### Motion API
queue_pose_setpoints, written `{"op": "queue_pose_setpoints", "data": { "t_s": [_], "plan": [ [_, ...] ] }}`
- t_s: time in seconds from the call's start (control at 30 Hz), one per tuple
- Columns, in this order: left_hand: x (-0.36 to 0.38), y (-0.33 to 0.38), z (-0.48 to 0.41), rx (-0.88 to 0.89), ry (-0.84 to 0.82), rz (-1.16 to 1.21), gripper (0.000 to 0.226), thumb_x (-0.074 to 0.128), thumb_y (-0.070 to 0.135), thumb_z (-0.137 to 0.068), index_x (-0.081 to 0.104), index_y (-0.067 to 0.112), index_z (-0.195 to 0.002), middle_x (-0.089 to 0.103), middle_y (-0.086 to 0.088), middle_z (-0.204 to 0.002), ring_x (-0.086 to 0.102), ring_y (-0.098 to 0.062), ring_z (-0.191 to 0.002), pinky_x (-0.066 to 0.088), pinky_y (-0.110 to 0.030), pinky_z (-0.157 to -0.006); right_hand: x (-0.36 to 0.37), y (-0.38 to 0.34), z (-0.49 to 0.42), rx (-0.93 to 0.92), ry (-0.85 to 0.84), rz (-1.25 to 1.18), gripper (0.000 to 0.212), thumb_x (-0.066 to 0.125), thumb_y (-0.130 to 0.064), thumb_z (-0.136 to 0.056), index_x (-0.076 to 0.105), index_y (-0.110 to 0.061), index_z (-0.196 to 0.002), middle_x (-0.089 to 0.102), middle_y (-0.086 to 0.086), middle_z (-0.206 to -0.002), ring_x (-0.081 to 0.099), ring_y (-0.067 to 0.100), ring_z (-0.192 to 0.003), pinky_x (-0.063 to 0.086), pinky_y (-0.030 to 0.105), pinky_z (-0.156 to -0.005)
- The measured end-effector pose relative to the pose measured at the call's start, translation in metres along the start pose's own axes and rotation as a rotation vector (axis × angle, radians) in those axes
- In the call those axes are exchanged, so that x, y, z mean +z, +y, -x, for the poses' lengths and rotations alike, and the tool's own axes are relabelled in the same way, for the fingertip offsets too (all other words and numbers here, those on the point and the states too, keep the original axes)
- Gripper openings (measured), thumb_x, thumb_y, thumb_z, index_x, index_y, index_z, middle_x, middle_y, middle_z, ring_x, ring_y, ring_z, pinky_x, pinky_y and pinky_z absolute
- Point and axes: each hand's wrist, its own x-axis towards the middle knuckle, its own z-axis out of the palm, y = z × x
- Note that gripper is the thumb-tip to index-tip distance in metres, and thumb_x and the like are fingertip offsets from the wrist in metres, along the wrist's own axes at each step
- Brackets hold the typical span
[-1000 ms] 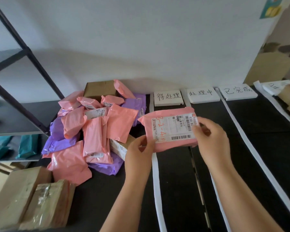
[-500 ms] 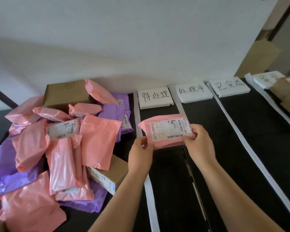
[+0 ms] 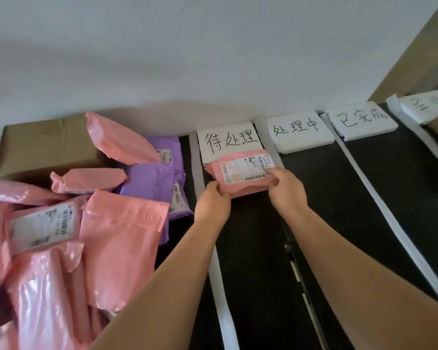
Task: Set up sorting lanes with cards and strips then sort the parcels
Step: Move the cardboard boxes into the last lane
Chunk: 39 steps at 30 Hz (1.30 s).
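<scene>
While the left hand (image 3: 214,201) pinches its seven-o'clock corner and the right hand (image 3: 286,190) its four-o'clock edge, the pink parcel (image 3: 243,173) sits crosswise in the leftmost lane, its twelve-o'clock edge overlapping the first card (image 3: 228,140).

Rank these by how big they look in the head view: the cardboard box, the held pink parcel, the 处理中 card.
1. Cardboard box, clearly largest.
2-3. Pink parcel and 处理中 card look alike; the parcel is nearer and partly covered, so unranked.
</scene>
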Motion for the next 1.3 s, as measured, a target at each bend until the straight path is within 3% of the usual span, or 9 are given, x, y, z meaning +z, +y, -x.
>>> {"op": "queue_pose_setpoints", "data": {
  "t_s": [0.13,0.33,0.7,0.8,0.9,1.0,1.1,1.2,1.3],
  "plan": [
    [0.002,-0.002,0.002,0.018,-0.081,-0.053,0.044,0.045,0.020,-0.101,0.041,0.020,-0.145,0.058,-0.007,-0.132,0.062,-0.026,-0.107,0.053,-0.039,-0.087,0.004,0.008,0.000,-0.065,-0.109,0.093,0.046,0.046,-0.008,-0.098,0.053,-0.022,-0.142,0.054,-0.002,-0.138,0.055,0.018,-0.118,0.046,0.030,-0.093],
    [0.000,-0.005,0.030,0.046,-0.028,-0.049,0.051,0.052,0.019,-0.099,0.040,0.025,-0.147,0.050,-0.003,-0.145,0.058,-0.025,-0.119,0.053,-0.044,-0.097,-0.008,-0.002,0.023,-0.066,-0.005,0.103,0.047,0.054,-0.011,-0.097,0.050,-0.020,-0.144,0.055,0.004,-0.134,0.055,0.022,-0.120,0.048,0.033,-0.094],
    [-0.036,-0.020,0.163,0.068,0.161,-0.051,0.054,0.055,0.006,-0.093,0.050,0.031,-0.140,0.051,0.003,-0.144,0.060,-0.013,-0.113,0.055,-0.028,-0.090,-0.070,-0.042,0.154,-0.328,-0.063,-0.028,0.045,0.060,-0.015,-0.097,0.054,-0.029,-0.140,0.050,-0.004,-0.146,0.049,0.014,-0.132,0.034,0.018,-0.092],
    [-0.050,-0.027,0.210,0.105,0.220,-0.011,0.050,0.053,0.006,-0.093,0.055,0.031,-0.137,0.053,0.003,-0.141,0.054,-0.002,-0.104,0.047,-0.016,-0.081,-0.082,-0.048,0.193,-0.438,-0.090,-0.071,0.042,0.060,-0.013,-0.097,0.058,-0.030,-0.135,0.053,-0.006,-0.144,0.047,0.012,-0.133,0.032,0.017,-0.095],
    [-0.062,-0.038,0.258,0.129,0.273,0.037,0.045,0.050,0.006,-0.095,0.058,0.026,-0.134,0.056,0.001,-0.138,0.056,-0.012,-0.118,0.047,-0.022,-0.093,-0.088,-0.056,0.228,-0.523,-0.135,-0.071,0.042,0.060,-0.014,-0.097,0.058,-0.031,-0.136,0.054,-0.007,-0.142,0.047,0.010,-0.133,0.033,0.020,-0.100],
    [-0.077,-0.061,0.302,0.080,0.355,0.126,0.042,0.047,0.005,-0.094,0.062,0.024,-0.129,0.063,0.002,-0.122,0.062,-0.012,-0.103,0.041,-0.005,-0.073,-0.087,-0.066,0.262,-0.595,-0.169,-0.045,0.044,0.061,-0.015,-0.097,0.056,-0.031,-0.137,0.054,-0.007,-0.141,0.049,0.008,-0.130,0.032,0.016,-0.094],
    [-0.089,-0.096,0.344,-0.059,0.448,0.307,0.038,0.049,0.007,-0.093,0.067,0.027,-0.119,0.068,0.005,-0.109,0.060,-0.003,-0.081,0.045,-0.013,-0.065,-0.080,-0.077,0.299,-0.634,-0.213,-0.079,0.045,0.063,-0.017,-0.096,0.056,-0.032,-0.138,0.054,-0.007,-0.141,0.049,0.008,-0.129,0.033,0.019,-0.095],
    [-0.100,-0.130,0.374,-0.089,0.525,0.356,0.023,0.055,0.014,-0.096,0.070,0.023,-0.111,0.070,0.000,-0.111,0.060,-0.007,-0.085,0.046,-0.019,-0.074,-0.064,-0.084,0.333,-0.627,-0.279,-0.116,0.042,0.062,-0.021,-0.097,0.057,-0.034,-0.136,0.053,-0.009,-0.140,0.049,0.006,-0.126,0.033,0.017,-0.093],
    [-0.120,-0.161,0.392,-0.141,0.557,0.323,0.031,0.050,0.009,-0.095,0.070,0.028,-0.110,0.070,-0.001,-0.111,0.065,-0.021,-0.095,0.048,-0.029,-0.081,-0.042,-0.094,0.365,-0.623,-0.349,-0.124,0.040,0.061,-0.024,-0.098,0.057,-0.033,-0.137,0.054,-0.012,-0.133,0.048,-0.001,-0.111,0.033,0.009,-0.078]
  ]
}}
